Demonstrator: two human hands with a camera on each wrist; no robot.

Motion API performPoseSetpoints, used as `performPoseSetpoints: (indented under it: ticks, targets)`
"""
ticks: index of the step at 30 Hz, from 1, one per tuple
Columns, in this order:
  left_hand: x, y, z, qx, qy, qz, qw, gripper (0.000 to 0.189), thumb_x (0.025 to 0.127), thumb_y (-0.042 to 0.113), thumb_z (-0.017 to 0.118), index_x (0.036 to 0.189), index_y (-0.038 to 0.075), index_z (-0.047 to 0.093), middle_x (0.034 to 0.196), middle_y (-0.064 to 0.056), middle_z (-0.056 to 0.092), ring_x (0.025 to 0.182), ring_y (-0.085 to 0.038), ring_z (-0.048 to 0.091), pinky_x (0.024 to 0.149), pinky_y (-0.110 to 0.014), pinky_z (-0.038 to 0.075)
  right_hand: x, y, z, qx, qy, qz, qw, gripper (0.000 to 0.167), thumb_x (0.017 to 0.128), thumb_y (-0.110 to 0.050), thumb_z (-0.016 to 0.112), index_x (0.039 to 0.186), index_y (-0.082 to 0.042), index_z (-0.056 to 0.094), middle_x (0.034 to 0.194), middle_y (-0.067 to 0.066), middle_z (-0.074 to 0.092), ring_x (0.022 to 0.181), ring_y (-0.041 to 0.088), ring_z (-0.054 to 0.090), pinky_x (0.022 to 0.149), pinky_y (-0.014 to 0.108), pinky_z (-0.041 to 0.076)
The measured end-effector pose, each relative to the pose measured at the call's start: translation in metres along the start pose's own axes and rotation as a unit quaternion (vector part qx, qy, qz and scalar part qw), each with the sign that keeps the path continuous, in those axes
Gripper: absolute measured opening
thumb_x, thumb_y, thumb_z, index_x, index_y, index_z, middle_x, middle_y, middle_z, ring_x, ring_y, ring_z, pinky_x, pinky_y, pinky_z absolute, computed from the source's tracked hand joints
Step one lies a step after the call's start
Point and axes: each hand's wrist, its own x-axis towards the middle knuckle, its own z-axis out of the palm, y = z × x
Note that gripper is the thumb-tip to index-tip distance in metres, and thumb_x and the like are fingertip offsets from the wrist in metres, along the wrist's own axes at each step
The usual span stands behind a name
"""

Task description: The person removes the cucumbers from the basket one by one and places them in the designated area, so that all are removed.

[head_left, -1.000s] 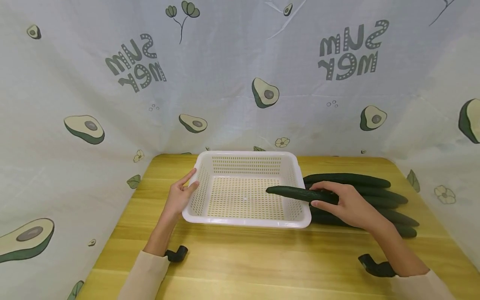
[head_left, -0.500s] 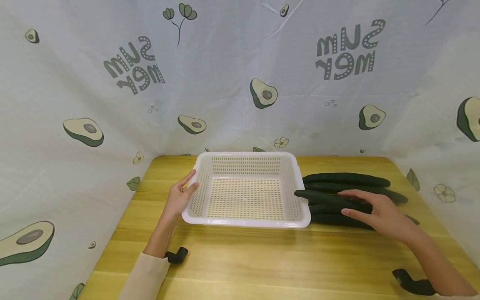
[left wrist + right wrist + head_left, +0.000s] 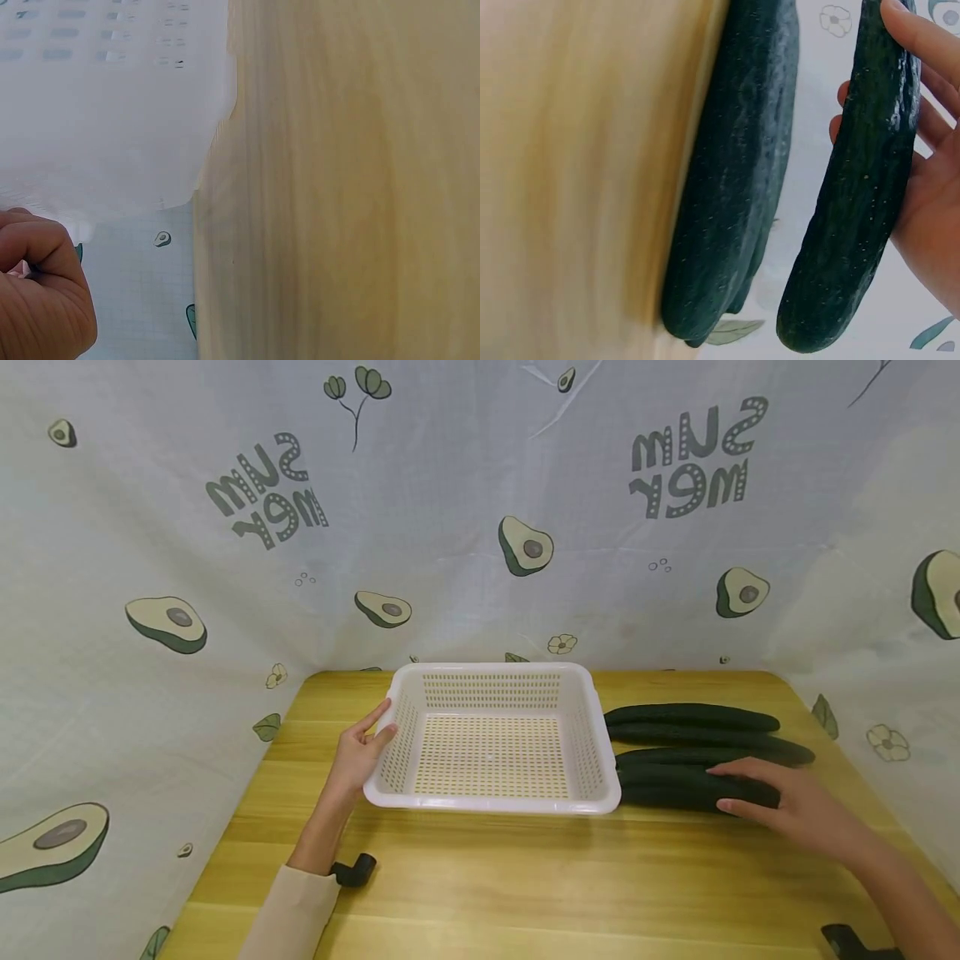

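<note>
A white slotted plastic basket [image 3: 491, 805] stands on the wooden table. At its left rim my left hand [image 3: 357, 760] grips the side, thumb over the edge; the left wrist view shows part of the left hand [image 3: 45, 289] beside the white wall of the basket [image 3: 105, 142]. To the right, my right hand [image 3: 802, 806] holds a long dark green cucumber [image 3: 855, 172], its fingers wrapped round it in the right wrist view. More cucumbers [image 3: 690, 716] lie side by side to the right of the basket, their left ends close to its rim.
The wooden table [image 3: 480, 885] ends at the back against a pale curtain [image 3: 450, 485] printed with avocados. Black elbow-shaped pieces sit at both wrists, one by the left wrist [image 3: 354, 870].
My right hand has moved right and toward me with the cucumber, from over the basket's right rim to the cucumbers beside it. My left hand stays at the rim.
</note>
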Motion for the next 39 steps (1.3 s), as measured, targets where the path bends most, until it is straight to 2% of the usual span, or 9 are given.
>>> performPoseSetpoints:
  ticks: [5,11,14,17,23,26,33,39]
  targets:
    - [0.0,0.001,0.0,0.002,-0.001,-0.001,1.0,0.053,0.104,0.028,0.064,0.155,0.034,0.047,0.114,-0.024,0.075,0.092,-0.03,0.078,0.073,-0.037,0.065,-0.007,-0.001,0.004,-0.017,-0.005,-0.023,0.9996,0.045,0.084,-0.027,0.086,0.125,-0.031,0.071,0.122,-0.028,0.063,0.11,-0.022,0.048,0.077,0.014,0.051]
    - [0.0,0.001,0.001,-0.003,-0.003,0.0,1.0,0.053,0.105,0.028,0.063,0.155,0.034,0.047,0.116,-0.025,0.074,0.092,-0.031,0.078,0.074,-0.038,0.065,-0.011,-0.004,0.014,0.0,0.008,-0.054,0.9985,0.046,0.081,-0.021,0.088,0.123,-0.028,0.072,0.121,-0.021,0.068,0.112,-0.022,0.048,0.082,0.003,0.044]
    - [0.001,0.0,0.001,-0.003,-0.003,0.002,1.0,0.053,0.105,0.027,0.063,0.155,0.034,0.047,0.119,-0.026,0.073,0.094,-0.032,0.078,0.074,-0.039,0.065,-0.013,-0.003,0.022,0.001,0.008,-0.063,0.998,0.046,0.081,-0.021,0.088,0.123,-0.03,0.071,0.119,-0.019,0.069,0.111,-0.019,0.051,0.083,0.002,0.043]
    - [0.001,0.0,0.001,-0.004,-0.003,0.003,1.0,0.053,0.105,0.026,0.063,0.155,0.033,0.047,0.121,-0.026,0.072,0.094,-0.032,0.078,0.074,-0.039,0.065,-0.013,-0.001,0.03,0.002,-0.001,-0.064,0.9979,0.044,0.082,-0.021,0.087,0.123,-0.03,0.07,0.119,-0.014,0.071,0.111,-0.016,0.054,0.083,0.004,0.044]
    - [0.001,0.0,0.001,-0.005,-0.003,0.004,1.0,0.053,0.105,0.025,0.062,0.155,0.032,0.047,0.121,-0.027,0.071,0.094,-0.032,0.078,0.074,-0.038,0.065,-0.012,0.002,0.038,0.006,-0.009,-0.044,0.999,0.041,0.086,-0.023,0.084,0.124,-0.027,0.07,0.12,-0.006,0.071,0.113,-0.019,0.049,0.083,0.007,0.046]
    - [0.001,0.001,0.001,-0.008,-0.002,0.004,1.0,0.053,0.105,0.026,0.062,0.155,0.033,0.047,0.122,-0.026,0.071,0.094,-0.032,0.078,0.075,-0.039,0.065,-0.012,0.003,0.039,0.003,-0.001,-0.04,0.9992,0.042,0.084,-0.022,0.085,0.123,-0.028,0.07,0.118,-0.007,0.071,0.112,-0.019,0.048,0.082,0.007,0.046]
    - [0.0,0.001,0.001,-0.004,-0.002,0.002,1.0,0.053,0.105,0.026,0.063,0.155,0.035,0.047,0.12,-0.026,0.072,0.095,-0.033,0.078,0.074,-0.038,0.065,-0.013,0.007,0.04,-0.027,0.009,-0.066,0.9974,0.045,0.079,-0.019,0.089,0.119,-0.028,0.071,0.115,-0.006,0.069,0.107,-0.01,0.054,0.077,0.015,0.051]
    - [-0.002,0.001,0.001,0.001,0.0,0.004,1.0,0.054,0.104,0.027,0.064,0.155,0.034,0.047,0.113,-0.024,0.075,0.091,-0.03,0.078,0.072,-0.036,0.065,-0.012,0.008,0.045,-0.05,0.018,-0.083,0.9951,0.045,0.076,-0.018,0.091,0.116,-0.027,0.072,0.113,-0.007,0.069,0.106,-0.004,0.056,0.078,0.012,0.05]
